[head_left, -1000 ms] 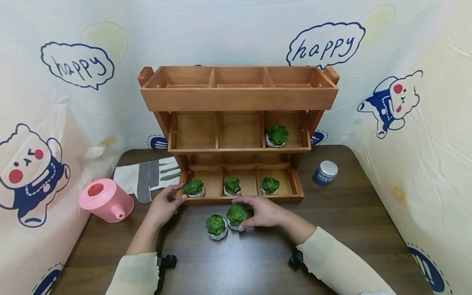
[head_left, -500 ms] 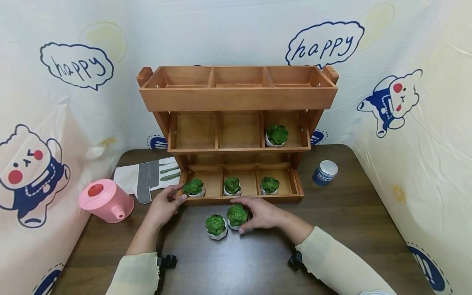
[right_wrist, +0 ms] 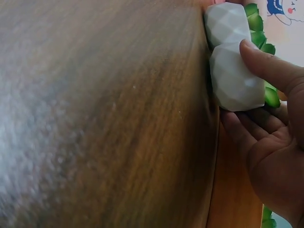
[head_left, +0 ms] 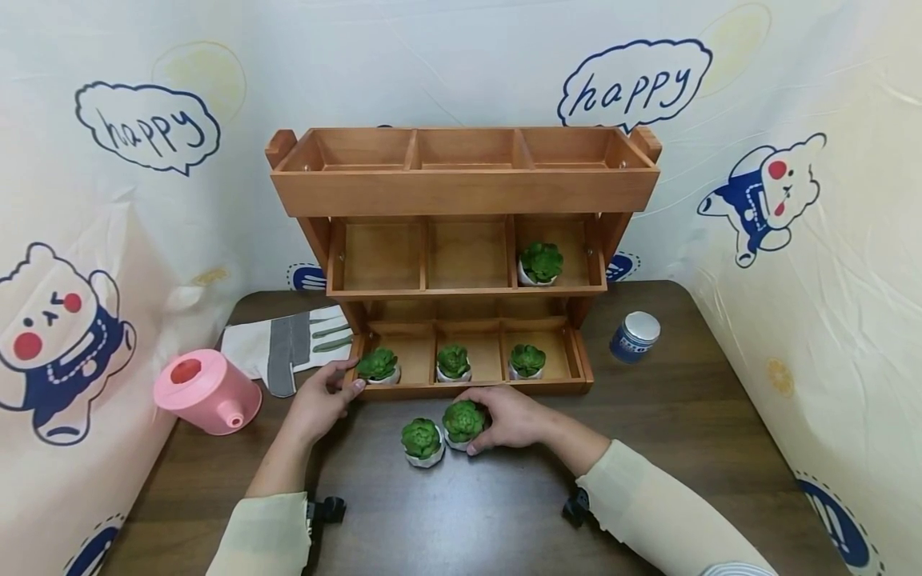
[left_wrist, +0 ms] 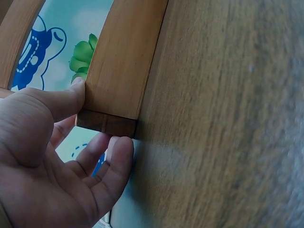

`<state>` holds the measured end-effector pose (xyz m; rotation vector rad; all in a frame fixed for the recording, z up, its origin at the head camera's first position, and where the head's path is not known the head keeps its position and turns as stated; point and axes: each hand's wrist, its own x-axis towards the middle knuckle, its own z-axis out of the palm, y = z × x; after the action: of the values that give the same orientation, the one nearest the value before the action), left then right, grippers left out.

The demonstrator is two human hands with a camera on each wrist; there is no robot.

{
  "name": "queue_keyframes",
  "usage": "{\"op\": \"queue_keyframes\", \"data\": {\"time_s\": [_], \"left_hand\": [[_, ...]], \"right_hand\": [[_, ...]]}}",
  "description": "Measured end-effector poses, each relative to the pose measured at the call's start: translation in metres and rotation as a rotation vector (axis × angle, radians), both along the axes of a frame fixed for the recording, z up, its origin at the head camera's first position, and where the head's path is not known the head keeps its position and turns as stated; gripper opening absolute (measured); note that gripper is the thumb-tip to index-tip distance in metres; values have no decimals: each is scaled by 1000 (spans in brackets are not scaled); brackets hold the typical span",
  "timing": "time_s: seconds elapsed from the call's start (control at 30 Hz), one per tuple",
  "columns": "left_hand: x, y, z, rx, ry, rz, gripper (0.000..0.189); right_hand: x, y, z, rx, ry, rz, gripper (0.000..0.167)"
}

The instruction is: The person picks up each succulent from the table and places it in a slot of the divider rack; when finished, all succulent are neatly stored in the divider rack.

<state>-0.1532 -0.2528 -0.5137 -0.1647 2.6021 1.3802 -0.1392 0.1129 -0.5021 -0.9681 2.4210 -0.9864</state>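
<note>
My right hand [head_left: 510, 418] holds a small potted succulent [head_left: 463, 422] on the table, thumb and fingers on either side of its white faceted pot [right_wrist: 237, 78]. Beside it stands a second potted succulent [head_left: 422, 442], its pot against the first in the right wrist view. With thumb and fingers, my left hand [head_left: 320, 404] grips the lower left front corner of a three-tier wooden shelf [head_left: 464, 194]; the left wrist view shows the thumb on the shelf's front board [left_wrist: 121, 61]. The bottom tier bears succulents on the left [head_left: 378, 366], in the middle [head_left: 453, 362] and on the right [head_left: 527, 362].
Another succulent [head_left: 541, 264] sits in the middle tier's right compartment. Left of the shelf lie a pink watering can [head_left: 207, 392] and white-and-grey gloves [head_left: 288, 344]. A blue jar with a silver lid [head_left: 635, 338] stands to the right on the dark wooden table [head_left: 691, 432].
Both hands keep their places, with the right thumb shifting very slightly at the pot. The succulents and the shelf have stayed put.
</note>
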Motion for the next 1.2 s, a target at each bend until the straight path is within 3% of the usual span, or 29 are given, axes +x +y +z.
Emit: {"op": "queue_keyframes", "data": {"time_s": [0.77,1.2], "left_hand": [[-1,-1,5,-14,9,17,53],[3,0,1,5,6,16,54]], "right_hand": [[-2,11,30,-38,24,-20,66],[-5,25,52,-57,48,-66,68]]}}
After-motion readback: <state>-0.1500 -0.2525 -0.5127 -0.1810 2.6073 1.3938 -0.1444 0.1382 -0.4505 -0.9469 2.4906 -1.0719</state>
